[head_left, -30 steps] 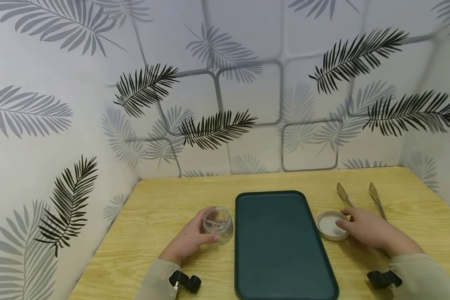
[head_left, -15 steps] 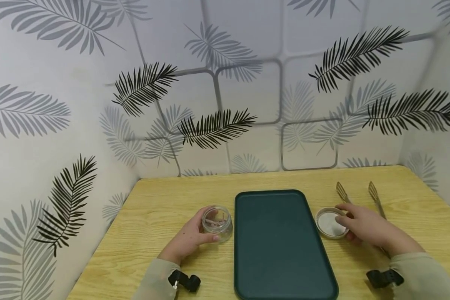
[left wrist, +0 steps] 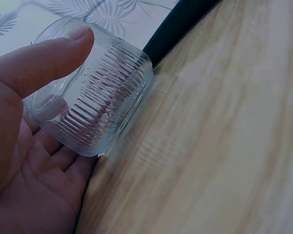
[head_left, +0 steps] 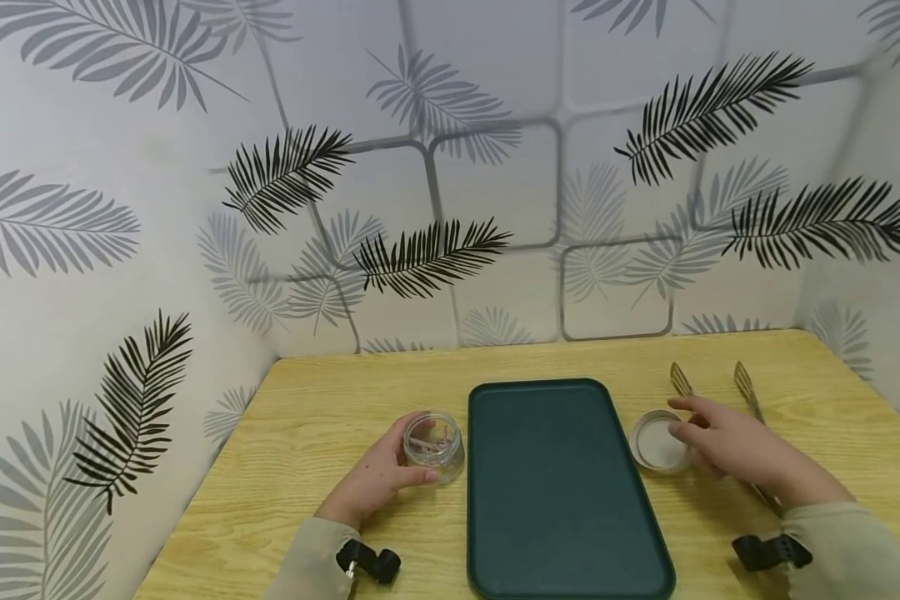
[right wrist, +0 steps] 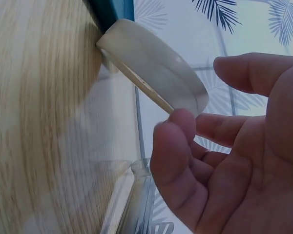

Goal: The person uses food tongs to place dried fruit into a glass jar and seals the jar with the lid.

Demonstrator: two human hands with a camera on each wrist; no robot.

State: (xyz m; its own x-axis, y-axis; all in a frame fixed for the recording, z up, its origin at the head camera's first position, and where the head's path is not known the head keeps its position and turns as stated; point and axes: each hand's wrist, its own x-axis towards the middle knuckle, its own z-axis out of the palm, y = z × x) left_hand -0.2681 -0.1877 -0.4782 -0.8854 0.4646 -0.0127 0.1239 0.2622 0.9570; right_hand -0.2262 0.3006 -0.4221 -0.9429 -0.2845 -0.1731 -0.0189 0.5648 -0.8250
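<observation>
My left hand grips a clear glass jar, thumb on the near side and fingers behind. The jar stands uncapped on the table with small pinkish pieces inside. In the left wrist view, its ribbed wall shows under the thumb. My right hand holds a round whitish jar lid by its right edge, just right of the tray. The right wrist view shows the lid tilted, curled fingers at its lower edge and the thumb apart from it. The fingertips under the lid are hidden in the head view.
Between the hands lies a dark green rectangular tray. Metal tongs with slotted ends lie spread on the right, partly hidden by the right hand. A patterned wall borders the wooden table at the back and sides.
The lid has shifted slightly left and away from me, and its tilt has changed. The right fingers have moved a little with it. The left hand and jar stay in place.
</observation>
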